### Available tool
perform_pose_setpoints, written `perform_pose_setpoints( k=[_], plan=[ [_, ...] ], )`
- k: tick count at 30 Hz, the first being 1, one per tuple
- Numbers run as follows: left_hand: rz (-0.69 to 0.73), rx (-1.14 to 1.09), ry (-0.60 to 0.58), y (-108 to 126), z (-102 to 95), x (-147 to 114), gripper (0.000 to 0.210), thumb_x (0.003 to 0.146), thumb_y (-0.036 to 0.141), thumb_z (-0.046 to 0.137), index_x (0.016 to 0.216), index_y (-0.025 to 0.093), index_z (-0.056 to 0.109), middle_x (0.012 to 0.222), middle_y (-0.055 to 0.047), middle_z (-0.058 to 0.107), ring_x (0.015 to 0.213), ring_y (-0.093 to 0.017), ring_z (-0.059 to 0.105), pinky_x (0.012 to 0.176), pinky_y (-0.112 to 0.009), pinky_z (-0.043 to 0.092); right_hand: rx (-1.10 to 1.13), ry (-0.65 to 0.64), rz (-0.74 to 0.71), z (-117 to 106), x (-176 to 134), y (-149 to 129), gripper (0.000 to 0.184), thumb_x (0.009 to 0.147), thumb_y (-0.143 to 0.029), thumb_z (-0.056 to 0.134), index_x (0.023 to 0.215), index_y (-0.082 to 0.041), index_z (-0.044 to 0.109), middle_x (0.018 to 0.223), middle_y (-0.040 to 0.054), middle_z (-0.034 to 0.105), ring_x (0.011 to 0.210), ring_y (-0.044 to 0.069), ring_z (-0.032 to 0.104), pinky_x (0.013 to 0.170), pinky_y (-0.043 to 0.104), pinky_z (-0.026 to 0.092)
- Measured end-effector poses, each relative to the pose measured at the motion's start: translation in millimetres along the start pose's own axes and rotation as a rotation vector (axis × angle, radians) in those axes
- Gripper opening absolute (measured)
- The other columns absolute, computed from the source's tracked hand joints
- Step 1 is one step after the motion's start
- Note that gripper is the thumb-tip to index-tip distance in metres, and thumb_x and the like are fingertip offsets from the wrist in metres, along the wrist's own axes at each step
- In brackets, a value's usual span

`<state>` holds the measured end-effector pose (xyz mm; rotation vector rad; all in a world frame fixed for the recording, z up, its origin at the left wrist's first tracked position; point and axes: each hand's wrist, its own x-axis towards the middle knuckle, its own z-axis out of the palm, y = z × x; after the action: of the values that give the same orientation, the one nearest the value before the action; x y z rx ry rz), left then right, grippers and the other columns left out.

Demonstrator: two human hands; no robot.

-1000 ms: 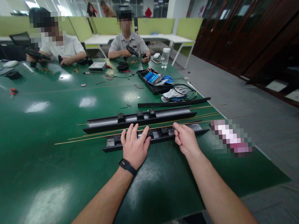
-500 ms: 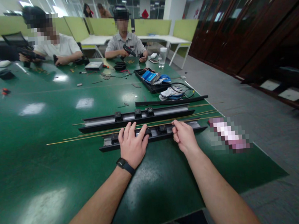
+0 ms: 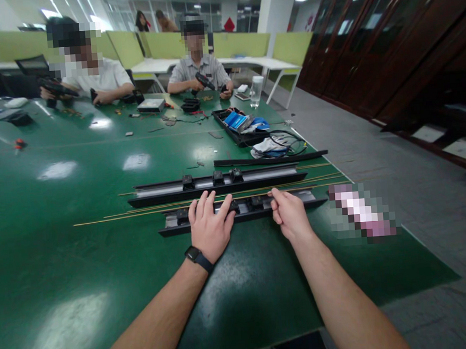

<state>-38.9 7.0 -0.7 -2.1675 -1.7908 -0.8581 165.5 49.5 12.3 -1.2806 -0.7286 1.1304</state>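
Note:
In the head view, my left hand [image 3: 210, 226] lies with fingers spread over the near black channel rail [image 3: 247, 215], its fingertips at the thin brass-coloured rods along the rail. My right hand [image 3: 290, 213] is closed in a pinch on a thin brass rod [image 3: 128, 217], above the right part of that rail. The rod reaches well out past the rail's left end. Small black blocks [image 3: 256, 202] sit inside the channel; my left hand partly hides one. Behind it, a second black rail [image 3: 214, 192] lies roughly parallel, with three black blocks.
A dark strip [image 3: 272, 159] lies behind the rails. Beyond it are a black tray [image 3: 236, 135] with blue items, a glove [image 3: 269, 146] and cables. A blurred-out pink object [image 3: 361, 210] is at the right. Two people sit across the green table [image 3: 104, 268] holding power drills.
The whole scene has shifted slightly to the right in view. Both hands keep nearly the same pose at the near rail, the right one still pinching the rod.

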Motion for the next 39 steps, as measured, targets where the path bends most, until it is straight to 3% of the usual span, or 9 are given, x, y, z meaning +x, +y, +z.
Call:
perform_pose_setpoints(
  k=[13,39],
  plan=[
    [0.001,0.001,-0.010,-0.6,0.6,-0.7,0.043,0.096,0.041,0.053,0.139,0.035,0.056,0.149,-0.011,0.051,0.145,-0.031,0.037,0.118,-0.054,0.024,-0.062,-0.040,-0.006,-0.8,0.3,-0.5,0.031,0.080,-0.043,0.075,0.079,-0.013,0.067,0.048,-0.0046,0.052,0.026,0.004,0.035,0.023,0.016,0.018],
    [0.006,0.014,-0.004,-0.7,0.2,-0.4,0.043,0.096,0.041,0.054,0.138,0.035,0.057,0.148,-0.011,0.051,0.145,-0.032,0.037,0.118,-0.054,0.025,0.001,0.006,0.025,-0.4,0.6,-1.5,0.032,0.082,-0.045,0.074,0.080,-0.014,0.065,0.048,-0.0054,0.051,0.025,0.003,0.033,0.024,0.016,0.018]
  ],
)
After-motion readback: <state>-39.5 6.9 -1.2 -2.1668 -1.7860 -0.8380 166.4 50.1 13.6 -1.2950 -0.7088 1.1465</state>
